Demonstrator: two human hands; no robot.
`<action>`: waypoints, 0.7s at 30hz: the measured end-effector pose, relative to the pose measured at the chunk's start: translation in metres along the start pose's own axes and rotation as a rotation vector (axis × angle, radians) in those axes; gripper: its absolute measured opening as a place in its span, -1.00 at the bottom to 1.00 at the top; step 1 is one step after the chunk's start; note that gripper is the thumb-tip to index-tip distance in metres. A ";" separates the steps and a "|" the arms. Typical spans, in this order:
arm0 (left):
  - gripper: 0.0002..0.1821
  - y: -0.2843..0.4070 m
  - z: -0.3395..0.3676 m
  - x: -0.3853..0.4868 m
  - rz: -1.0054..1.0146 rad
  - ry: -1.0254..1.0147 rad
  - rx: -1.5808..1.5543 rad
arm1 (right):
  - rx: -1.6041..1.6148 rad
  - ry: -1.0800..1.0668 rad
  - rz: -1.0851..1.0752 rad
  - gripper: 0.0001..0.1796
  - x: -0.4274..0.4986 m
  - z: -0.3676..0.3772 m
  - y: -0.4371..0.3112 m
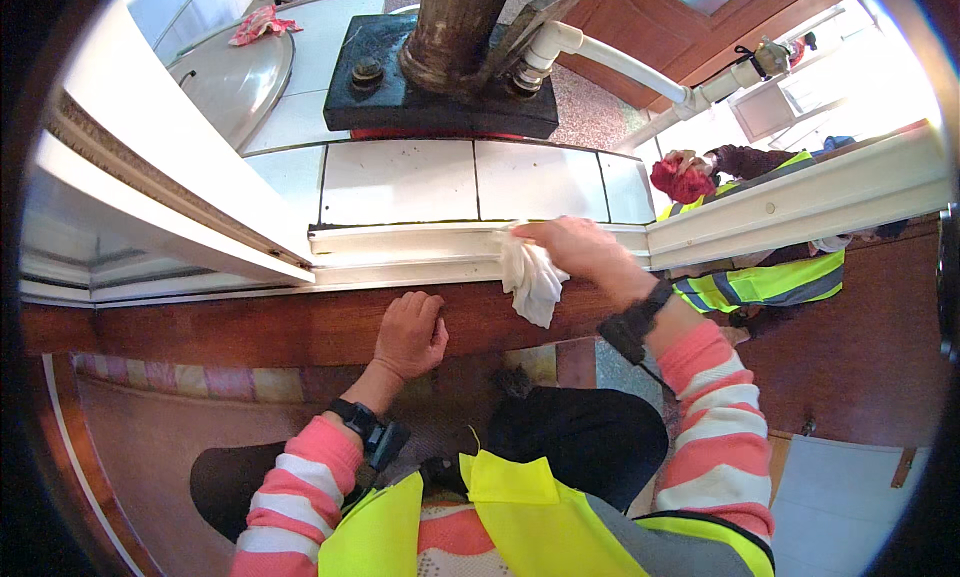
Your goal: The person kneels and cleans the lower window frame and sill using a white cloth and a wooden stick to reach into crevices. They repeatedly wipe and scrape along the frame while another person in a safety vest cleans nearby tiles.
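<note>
In my right hand (581, 254) is a crumpled white cloth (531, 277), pressed to the white sliding-window track (405, 256). Part of the cloth hangs over the reddish-brown wooden sill (247, 326). My left hand (411, 333) rests at the sill's front edge with fingers curled, and no object shows in it. To the left stands a white-framed sliding window sash (172, 194). White tiles (397, 179) lie just beyond the track.
Past the tiles, a black base (442, 101) carries a thick brown post and a white pipe (630, 71). A round metal lid (240, 78) lies far left, near a red-and-white cloth (262, 26). At right, another person's hand holds a red cloth (681, 178) beyond the window frame (795, 202).
</note>
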State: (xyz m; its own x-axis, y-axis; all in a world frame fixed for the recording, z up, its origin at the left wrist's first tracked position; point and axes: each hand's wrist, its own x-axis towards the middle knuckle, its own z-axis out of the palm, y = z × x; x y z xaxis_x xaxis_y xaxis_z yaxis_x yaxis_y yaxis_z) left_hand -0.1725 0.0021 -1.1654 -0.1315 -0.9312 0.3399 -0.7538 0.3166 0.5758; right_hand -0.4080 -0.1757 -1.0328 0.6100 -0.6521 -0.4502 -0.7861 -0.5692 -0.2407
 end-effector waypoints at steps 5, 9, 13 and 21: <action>-0.66 0.004 0.001 0.002 -0.026 -0.019 0.030 | -0.083 -0.013 0.154 -0.55 -0.009 0.005 -0.001; -0.66 0.004 -0.001 0.000 -0.028 -0.019 0.011 | 0.013 0.101 0.034 -0.61 0.009 0.019 -0.023; -0.64 0.002 -0.002 0.000 -0.005 -0.003 -0.004 | -0.095 0.025 0.135 -0.64 -0.009 -0.006 -0.014; -0.66 0.006 -0.003 0.001 -0.027 -0.034 0.003 | -0.219 0.077 0.124 -0.55 -0.020 0.034 0.013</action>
State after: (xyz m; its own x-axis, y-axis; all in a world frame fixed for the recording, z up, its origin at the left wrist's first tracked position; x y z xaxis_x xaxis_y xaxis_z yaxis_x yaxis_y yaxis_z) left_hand -0.1757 0.0033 -1.1591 -0.1333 -0.9449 0.2989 -0.7591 0.2913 0.5822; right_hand -0.4339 -0.1528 -1.0566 0.5223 -0.7555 -0.3955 -0.8205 -0.5716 0.0082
